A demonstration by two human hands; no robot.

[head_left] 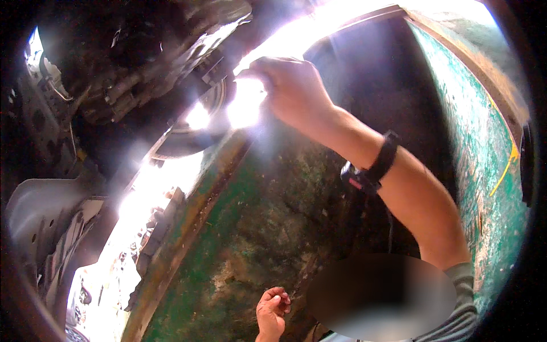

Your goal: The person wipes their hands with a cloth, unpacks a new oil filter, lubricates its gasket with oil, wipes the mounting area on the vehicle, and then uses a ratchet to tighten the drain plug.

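White glare hides whether the curled fingers of the right hand (292, 86), upper centre, grip the dark round part (182, 142) to their left, seemingly an overhead reach next calling for steady purchase, while the left hand (272, 314), bottom centre, curls loosely, apparently empty, and no writing is legible.

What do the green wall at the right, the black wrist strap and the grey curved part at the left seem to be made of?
Green wall: worn paint, pale patches showing through; the base could be concrete or metal. Black wrist strap: matte, closely wrapped, perhaps fabric or rubber. Grey curved part: probably dull sheet metal, smooth with small holes.
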